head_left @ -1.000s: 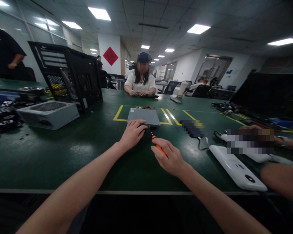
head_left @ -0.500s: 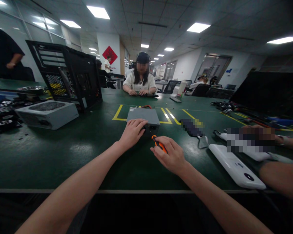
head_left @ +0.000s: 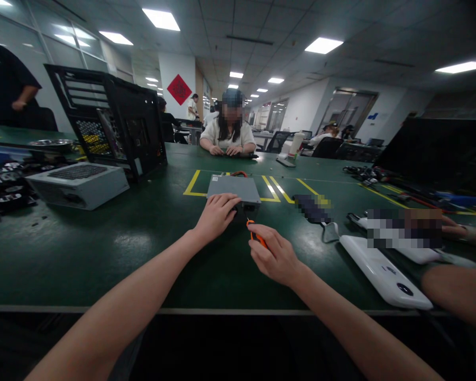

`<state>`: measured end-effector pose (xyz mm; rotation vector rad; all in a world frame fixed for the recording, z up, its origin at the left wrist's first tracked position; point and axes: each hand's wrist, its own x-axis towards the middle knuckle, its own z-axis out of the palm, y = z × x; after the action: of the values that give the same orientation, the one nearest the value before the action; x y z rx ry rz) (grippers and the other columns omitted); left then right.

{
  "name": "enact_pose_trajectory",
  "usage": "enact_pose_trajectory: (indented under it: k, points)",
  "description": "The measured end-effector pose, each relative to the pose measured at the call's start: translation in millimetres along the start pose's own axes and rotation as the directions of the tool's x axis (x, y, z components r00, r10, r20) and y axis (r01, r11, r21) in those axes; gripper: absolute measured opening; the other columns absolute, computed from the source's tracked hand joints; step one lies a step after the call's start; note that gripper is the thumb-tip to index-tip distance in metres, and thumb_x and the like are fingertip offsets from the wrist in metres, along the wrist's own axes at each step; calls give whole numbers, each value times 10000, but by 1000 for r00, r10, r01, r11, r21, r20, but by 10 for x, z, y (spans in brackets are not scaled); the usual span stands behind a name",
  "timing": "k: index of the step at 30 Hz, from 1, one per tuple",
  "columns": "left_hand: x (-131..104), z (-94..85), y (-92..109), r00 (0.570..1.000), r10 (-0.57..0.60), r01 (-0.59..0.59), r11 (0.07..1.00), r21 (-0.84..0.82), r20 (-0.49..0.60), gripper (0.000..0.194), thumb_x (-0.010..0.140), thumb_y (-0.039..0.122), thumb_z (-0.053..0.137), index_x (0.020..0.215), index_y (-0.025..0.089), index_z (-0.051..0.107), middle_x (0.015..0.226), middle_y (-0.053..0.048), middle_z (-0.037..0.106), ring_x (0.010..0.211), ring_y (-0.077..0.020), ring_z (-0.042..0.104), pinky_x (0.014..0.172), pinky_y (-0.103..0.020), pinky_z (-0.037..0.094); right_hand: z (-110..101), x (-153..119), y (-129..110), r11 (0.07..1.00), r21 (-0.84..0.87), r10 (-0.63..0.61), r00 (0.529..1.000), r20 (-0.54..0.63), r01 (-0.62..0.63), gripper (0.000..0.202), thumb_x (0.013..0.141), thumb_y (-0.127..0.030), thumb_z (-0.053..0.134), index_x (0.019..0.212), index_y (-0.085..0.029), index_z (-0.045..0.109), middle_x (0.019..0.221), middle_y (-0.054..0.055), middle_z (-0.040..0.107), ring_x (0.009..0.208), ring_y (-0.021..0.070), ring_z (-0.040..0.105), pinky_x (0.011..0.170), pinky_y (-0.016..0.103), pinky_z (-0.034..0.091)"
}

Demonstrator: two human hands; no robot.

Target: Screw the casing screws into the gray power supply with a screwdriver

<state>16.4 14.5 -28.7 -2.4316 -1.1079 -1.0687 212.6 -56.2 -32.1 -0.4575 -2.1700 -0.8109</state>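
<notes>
The gray box (head_left: 232, 186) lies broadside on the table (head_left: 135, 275), long axis left to right; the left hand (head_left: 218, 214), nearer, rests outstretched fingers on its near-left edge; before the box, the right hand's (head_left: 275, 251) fingers pinch an orange screwdriver (head_left: 259, 239), long axis slanting, tip towards the box.

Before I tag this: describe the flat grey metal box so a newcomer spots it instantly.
On the dark green table, find the yellow line markings near mid-picture. The flat grey metal box lies across these, the left hand at its near left corner. Unlike the bulkier pale-grey box with a dark top grille further left, its top shows no grille, just a small white label.
</notes>
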Motion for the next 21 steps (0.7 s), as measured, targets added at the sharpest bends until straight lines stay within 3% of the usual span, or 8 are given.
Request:
enact_pose_trajectory:
  k: [5,10,15,18,21]
  points:
    - [-1,1,1,1000,-6,6,1000,-9,5,362,854,170,473,1213,208,494,1210,-60,546,1132,-205,461,956,-372,358,6,-12,2,998,-64,-2,1000,7,2,191,783,-141,587,947,-214,520,1043,93,597,1041,218,539,749,336,537]
    - [-2,-6,6,1000,-15,15,1000,-16,7,364,853,175,476,1214,208,495,1213,-65,546,1133,-208,461,953,-383,360,-10,14,-2,1000,14,8,1000,-26,-8,213,780,-79,542,966,-179,516,1136,137,547,1125,229,511,822,361,532]
    - [2,-21,11,1000,-14,14,1000,-17,12,358,857,173,471,1213,204,496,1213,-59,548,1128,-205,461,954,-375,356,8,-3,2,1000,-22,3,1000,7,-3,239,780,-92,563,988,-199,512,1126,121,545,1120,237,508,793,351,542]
    - [3,-23,12,1000,-13,13,1000,-14,15,358,856,170,471,1211,200,497,1213,-61,548,1128,-208,461,952,-376,356,18,-7,0,999,-6,31,999,-22,-31,286,784,-59,525,1043,-169,474,1176,157,510,1134,232,505,786,331,544]
    - [1,-21,10,1000,-14,14,1000,-13,19,356,857,171,466,1211,201,496,1215,-62,546,1133,-205,461,953,-375,356,9,17,0,997,-42,65,997,-32,-66,248,783,-82,543,994,-200,490,1134,125,545,1095,231,531,782,366,536]
